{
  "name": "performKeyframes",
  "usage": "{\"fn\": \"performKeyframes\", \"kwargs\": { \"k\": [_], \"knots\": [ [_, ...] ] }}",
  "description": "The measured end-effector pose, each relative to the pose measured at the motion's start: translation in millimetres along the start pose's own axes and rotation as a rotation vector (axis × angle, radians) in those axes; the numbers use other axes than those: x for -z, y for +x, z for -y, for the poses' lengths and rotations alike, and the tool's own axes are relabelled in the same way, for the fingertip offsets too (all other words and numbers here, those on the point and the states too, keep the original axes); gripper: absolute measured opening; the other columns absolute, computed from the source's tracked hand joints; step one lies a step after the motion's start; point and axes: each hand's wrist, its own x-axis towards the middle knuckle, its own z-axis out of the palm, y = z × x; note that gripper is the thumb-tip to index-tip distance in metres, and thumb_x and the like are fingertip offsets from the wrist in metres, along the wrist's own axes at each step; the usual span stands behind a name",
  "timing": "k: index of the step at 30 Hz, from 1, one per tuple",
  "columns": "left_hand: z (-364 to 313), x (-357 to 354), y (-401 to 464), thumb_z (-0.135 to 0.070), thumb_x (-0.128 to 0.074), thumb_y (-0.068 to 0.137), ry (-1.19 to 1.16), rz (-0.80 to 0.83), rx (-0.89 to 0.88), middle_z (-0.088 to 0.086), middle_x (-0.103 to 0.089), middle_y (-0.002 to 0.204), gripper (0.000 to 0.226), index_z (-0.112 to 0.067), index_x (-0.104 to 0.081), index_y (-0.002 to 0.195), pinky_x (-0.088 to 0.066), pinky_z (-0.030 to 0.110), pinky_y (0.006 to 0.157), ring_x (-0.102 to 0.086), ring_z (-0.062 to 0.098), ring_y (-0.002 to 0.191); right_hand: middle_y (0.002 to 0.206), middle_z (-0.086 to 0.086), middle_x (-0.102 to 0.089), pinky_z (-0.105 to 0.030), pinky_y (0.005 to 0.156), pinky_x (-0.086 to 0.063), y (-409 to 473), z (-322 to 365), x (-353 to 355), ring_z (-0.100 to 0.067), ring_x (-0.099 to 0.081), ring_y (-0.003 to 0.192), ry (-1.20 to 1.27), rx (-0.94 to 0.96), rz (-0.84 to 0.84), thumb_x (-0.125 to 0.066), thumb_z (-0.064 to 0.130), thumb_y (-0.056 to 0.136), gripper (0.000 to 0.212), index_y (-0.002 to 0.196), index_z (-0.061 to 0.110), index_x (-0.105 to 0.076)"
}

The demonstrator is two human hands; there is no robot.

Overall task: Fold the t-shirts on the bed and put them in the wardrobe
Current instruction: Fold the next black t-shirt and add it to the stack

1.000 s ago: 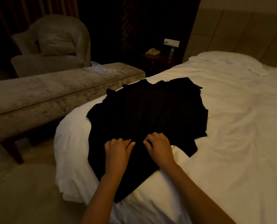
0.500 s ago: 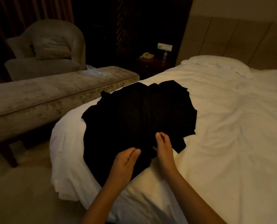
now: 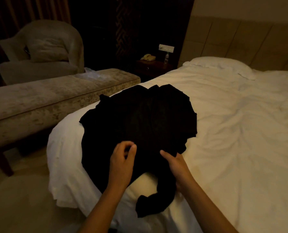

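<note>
Two bare forearms reach in from the bottom edge, left hand and right hand both uncovered: no sleeves, gloves, rings, watch or bracelets visible in dim light.

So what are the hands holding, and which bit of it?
Both hold the black t-shirts at the near edge: the left hand pinches the cloth, and the right hand grips it with the thumb on top.

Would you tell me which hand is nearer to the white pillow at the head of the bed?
The right hand, at the black t-shirts' right edge, is nearer the pillow; the left hand is farther left.
</note>
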Motion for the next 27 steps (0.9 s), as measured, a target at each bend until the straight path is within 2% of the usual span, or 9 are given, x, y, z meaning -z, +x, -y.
{"fn": "performKeyframes", "kwargs": {
  "k": [3,7,9,11,15,19,23,24,27],
  "knots": [
    [-0.4,-9.5,6.0,-0.054,-0.045,0.091,0.186,0.066,-0.141,-0.001,-0.043,0.147,0.055,-0.021,-0.053,0.135,-0.028,0.025,0.113,-0.032,0.012,0.141,0.100,-0.005,-0.076,-0.030,0.079,-0.056,-35.0,0.7,32.2,-0.019,-0.072,0.093,-0.148,-0.074,0.047,-0.062,0.035,0.093,0.033,0.112,0.009,-0.069],
    [-0.1,-24.9,15.7,-0.076,-0.035,0.087,0.344,0.166,-0.061,0.003,-0.017,0.163,0.090,-0.017,-0.025,0.154,-0.013,0.037,0.122,-0.007,0.017,0.151,0.100,-0.011,-0.074,-0.036,0.090,-0.051,-65.7,8.3,72.2,-0.024,-0.069,0.095,-0.366,-0.178,0.041,-0.048,0.050,0.096,0.050,0.102,0.006,-0.073],
    [1.3,-31.6,19.2,-0.073,-0.036,0.084,0.313,0.231,0.084,0.006,-0.017,0.163,0.095,-0.016,-0.017,0.157,-0.017,0.042,0.122,-0.015,0.022,0.150,0.102,-0.007,-0.072,-0.031,0.084,-0.045,-69.0,13.0,82.1,-0.019,-0.066,0.093,-0.430,-0.124,-0.116,-0.044,0.046,0.100,0.043,0.096,0.012,-0.070],
    [1.7,-38.1,21.5,-0.071,-0.041,0.087,0.355,0.245,0.142,0.009,-0.031,0.158,0.092,-0.014,-0.020,0.156,-0.025,0.046,0.118,-0.030,0.028,0.144,0.110,-0.006,-0.069,-0.030,0.084,-0.043,-62.0,13.2,85.5,-0.018,-0.063,0.098,-0.400,-0.058,-0.217,-0.046,0.042,0.100,0.035,0.102,0.015,-0.068],
    [-0.3,-46.1,24.0,-0.063,-0.048,0.091,0.488,0.291,0.127,0.004,-0.052,0.143,0.081,-0.012,-0.029,0.152,-0.034,0.042,0.110,-0.047,0.027,0.132,0.131,-0.008,-0.061,-0.036,0.096,-0.049,-27.3,8.2,76.4,-0.024,-0.060,0.116,-0.353,-0.065,-0.199,-0.056,0.050,0.093,0.057,0.135,0.011,-0.055],
    [5.6,-51.7,22.9,-0.038,-0.062,0.095,0.498,0.242,0.094,0.009,-0.062,0.128,0.058,-0.008,-0.049,0.143,-0.047,0.034,0.094,-0.059,0.025,0.117,0.118,-0.008,-0.069,-0.042,0.096,-0.053,5.2,16.7,58.0,-0.026,-0.067,0.106,-0.113,-0.158,-0.085,-0.067,0.043,0.088,0.054,0.130,0.009,-0.059],
    [4.3,-43.7,20.3,-0.020,-0.065,0.094,0.249,0.218,0.077,0.002,-0.063,0.088,0.013,-0.010,-0.072,0.099,-0.048,0.031,0.079,-0.063,0.017,0.088,0.129,-0.011,-0.063,-0.045,0.101,-0.050,15.3,16.4,47.3,-0.029,-0.062,0.114,-0.323,-0.058,-0.129,-0.073,0.026,0.087,0.056,0.136,0.007,-0.054],
    [3.1,-39.5,19.0,-0.018,-0.064,0.095,0.167,0.256,0.070,0.003,-0.060,0.080,0.010,-0.016,-0.068,0.086,-0.048,0.033,0.075,-0.060,0.016,0.079,0.129,-0.011,-0.063,-0.044,0.100,-0.050,13.1,14.6,47.3,-0.028,-0.062,0.114,-0.342,-0.044,-0.144,-0.072,0.023,0.088,0.053,0.135,0.007,-0.054],
    [-4.0,-25.5,5.2,-0.016,-0.061,0.095,-0.018,0.441,0.051,-0.002,-0.047,0.061,0.035,-0.021,-0.052,0.062,-0.038,0.030,0.060,-0.046,0.011,0.060,0.121,-0.009,-0.068,-0.032,0.086,-0.054,0.7,10.6,52.8,-0.024,-0.066,0.105,-0.377,0.005,-0.143,-0.068,0.019,0.091,0.040,0.129,0.009,-0.061]
  ]
}}
